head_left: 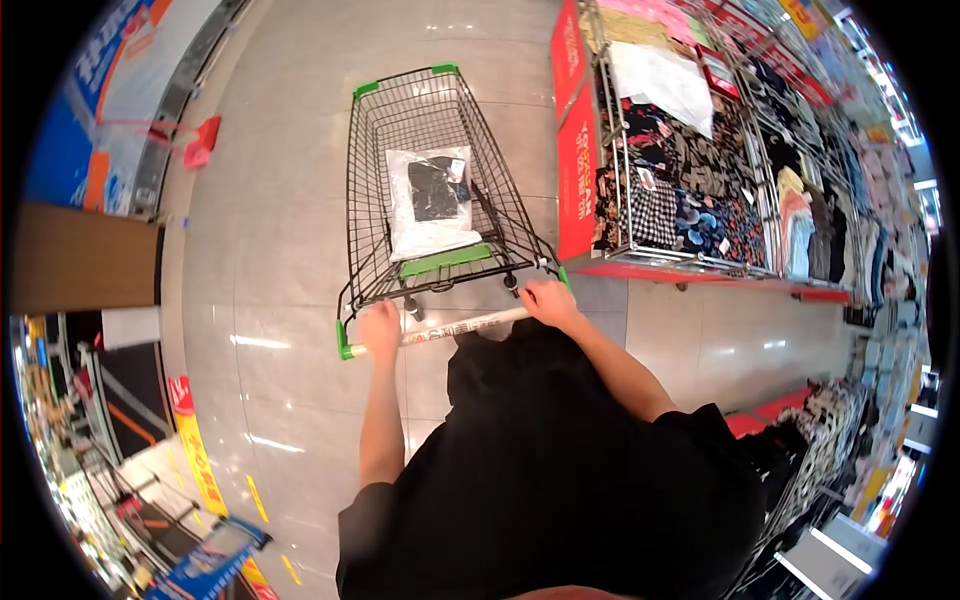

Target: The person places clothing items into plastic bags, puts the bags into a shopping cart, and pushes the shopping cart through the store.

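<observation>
Head view, angled down: holding the pale handlebar (pixel 465 329) of a wire shopping cart (pixel 444 69) with both hands, one toward each end. Gripping just beside the green left end cap (pixel 344 340) with the left hand (pixel 380 328), closed over the bar with its back uppermost. Reaching almost straight ahead with the left forearm, bare below the sleeve of a black shirt (pixel 600 460). Gripping near the opposite end with the right hand (pixel 548 300), likewise curled over the bar, with the forearm slanting inward from an elbow turned out to the side. Impossible to make out thumb or fingertip placement beneath the bar. Between the two hands, printed lettering along the bar. Inside the cart, ahead of both hands and apart from them: a clear plastic bag (pixel 430 233), just beyond a green panel (pixel 445 261), with a dark folded item (pixel 436 190) in it and a small pale label toward the upper right. To the right of the cart: a red-sided display bin (pixel 573 190) with metal rails, filled with patterned garments, among them a black-and-white checked piece (pixel 653 215), with a white sheet (pixel 655 80) over the far part.
</observation>
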A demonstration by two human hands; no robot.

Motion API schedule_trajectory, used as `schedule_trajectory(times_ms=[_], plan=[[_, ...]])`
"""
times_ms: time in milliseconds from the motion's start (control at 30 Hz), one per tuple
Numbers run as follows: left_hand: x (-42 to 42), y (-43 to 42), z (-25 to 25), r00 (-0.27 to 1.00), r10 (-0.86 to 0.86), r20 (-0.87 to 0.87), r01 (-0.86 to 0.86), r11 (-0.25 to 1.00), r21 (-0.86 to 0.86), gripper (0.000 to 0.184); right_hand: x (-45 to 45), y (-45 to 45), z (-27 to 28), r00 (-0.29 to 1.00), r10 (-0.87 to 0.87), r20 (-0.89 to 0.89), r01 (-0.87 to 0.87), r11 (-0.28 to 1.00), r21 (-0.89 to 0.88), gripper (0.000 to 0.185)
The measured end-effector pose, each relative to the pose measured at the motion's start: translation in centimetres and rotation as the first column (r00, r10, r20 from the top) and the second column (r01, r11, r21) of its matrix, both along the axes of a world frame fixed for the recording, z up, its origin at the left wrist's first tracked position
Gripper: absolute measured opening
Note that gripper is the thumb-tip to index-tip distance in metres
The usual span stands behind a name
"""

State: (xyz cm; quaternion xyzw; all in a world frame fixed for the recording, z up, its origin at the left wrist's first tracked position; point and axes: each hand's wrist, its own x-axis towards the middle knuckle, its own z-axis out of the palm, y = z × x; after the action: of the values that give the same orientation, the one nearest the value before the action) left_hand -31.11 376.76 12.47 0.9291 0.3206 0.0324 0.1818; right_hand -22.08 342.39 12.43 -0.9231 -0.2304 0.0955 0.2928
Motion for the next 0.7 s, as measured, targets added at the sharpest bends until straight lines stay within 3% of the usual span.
schedule_trajectory(times_ms=[300,367,433,500,600,633,700], plan=[[14.3,6.1,-0.7,0.961,-0.270,-0.062,0.272,0.962,0.032,0.042,9.0,6.1,-0.3,0.965,-0.259,0.042,0.258,0.966,0.028,0.026],[17.1,5.6,-1.3,0.885,-0.464,-0.023,0.461,0.883,-0.091,0.044,11.7,6.5,-0.1,0.957,-0.268,0.108,0.264,0.963,0.050,0.031],[20.4,2.6,0.1,0.842,-0.518,-0.150,0.492,0.852,-0.179,0.048,14.7,6.9,-0.3,0.946,-0.285,0.153,0.277,0.958,0.068,0.030],[23.5,1.1,0.5,0.825,-0.546,-0.146,0.520,0.835,-0.183,0.055,17.7,6.9,-0.9,0.943,-0.284,0.175,0.269,0.957,0.105,0.030],[28.0,1.2,0.7,0.523,-0.818,-0.239,0.746,0.575,-0.336,0.061,22.3,5.9,-1.7,0.957,-0.276,0.089,0.275,0.961,0.016,0.026],[29.6,1.7,0.5,0.521,-0.818,-0.244,0.746,0.575,-0.337,0.061,23.5,6.0,-1.9,0.957,-0.278,0.086,0.277,0.961,0.018,0.026],[33.6,1.8,0.4,0.316,-0.890,-0.328,0.828,0.428,-0.363,0.057,27.0,5.8,-1.7,0.952,-0.292,0.093,0.290,0.956,0.038,0.024]])
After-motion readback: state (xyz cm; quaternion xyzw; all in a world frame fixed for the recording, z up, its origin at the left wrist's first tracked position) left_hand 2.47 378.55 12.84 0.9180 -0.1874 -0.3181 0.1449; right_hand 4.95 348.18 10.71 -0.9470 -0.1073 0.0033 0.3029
